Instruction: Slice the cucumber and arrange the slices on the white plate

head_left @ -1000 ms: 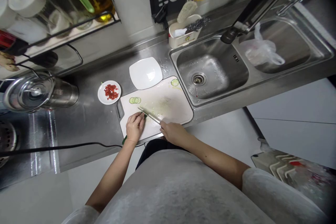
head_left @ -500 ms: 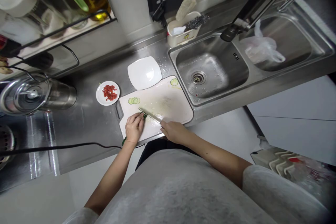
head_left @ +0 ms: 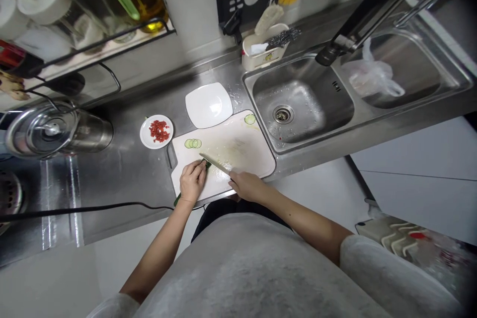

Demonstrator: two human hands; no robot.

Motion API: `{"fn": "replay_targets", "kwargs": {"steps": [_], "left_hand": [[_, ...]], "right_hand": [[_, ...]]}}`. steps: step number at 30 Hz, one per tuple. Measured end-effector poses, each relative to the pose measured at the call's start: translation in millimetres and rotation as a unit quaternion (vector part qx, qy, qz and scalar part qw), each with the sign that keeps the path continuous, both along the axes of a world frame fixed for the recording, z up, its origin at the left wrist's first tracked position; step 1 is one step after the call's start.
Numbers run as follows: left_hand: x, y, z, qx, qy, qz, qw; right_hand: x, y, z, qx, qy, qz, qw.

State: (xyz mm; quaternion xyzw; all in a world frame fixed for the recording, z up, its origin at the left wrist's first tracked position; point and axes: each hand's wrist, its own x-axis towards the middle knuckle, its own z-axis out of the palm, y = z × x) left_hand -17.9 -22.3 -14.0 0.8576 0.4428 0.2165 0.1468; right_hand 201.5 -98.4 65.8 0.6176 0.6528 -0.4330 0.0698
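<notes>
On the white cutting board [head_left: 242, 144], my left hand [head_left: 193, 180] is closed over a dark green cucumber [head_left: 178, 199]; most of it is hidden under the palm. My right hand [head_left: 246, 185] grips the handle of a kitchen knife [head_left: 218, 165], whose blade lies beside my left fingertips at the cucumber's cut end. A few pale cucumber slices [head_left: 193, 143] overlap beyond the blade tip. Another cucumber piece [head_left: 249, 119] rests at the board's far right corner.
Behind the board stands a white square plate [head_left: 209, 105]. A small plate of chopped red pieces [head_left: 159, 131] is to its left. The steel sink [head_left: 301, 104] borders the board on the right. A black cable [head_left: 112, 205] crosses the counter at left.
The camera view has shifted slightly, so the counter items appear a little further right. Both hands keep their grip, with the knife still at the cucumber's end.
</notes>
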Motion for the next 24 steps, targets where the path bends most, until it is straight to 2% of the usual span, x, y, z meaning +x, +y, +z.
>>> {"fn": "replay_targets", "kwargs": {"steps": [10,19,22,24], "left_hand": [[-0.2,-1.8,-1.4,0.001,-0.002,0.004,1.0],[4.5,-9.6,4.4,-0.008,-0.007,0.023,1.0],[6.1,-9.5,10.2,-0.044,-0.034,0.053,0.997],[7.5,-6.7,16.3,-0.06,-0.059,0.104,0.991]], "right_hand": [[-4.5,-5.0,-3.0,-0.013,-0.011,-0.014,1.0],[5.5,-9.7,2.0,0.051,-0.051,-0.014,0.997],[14.6,-12.6,3.9,0.081,-0.071,-0.007,0.994],[20.0,-14.5,2.8,0.1,-0.086,-0.003,0.991]]}}
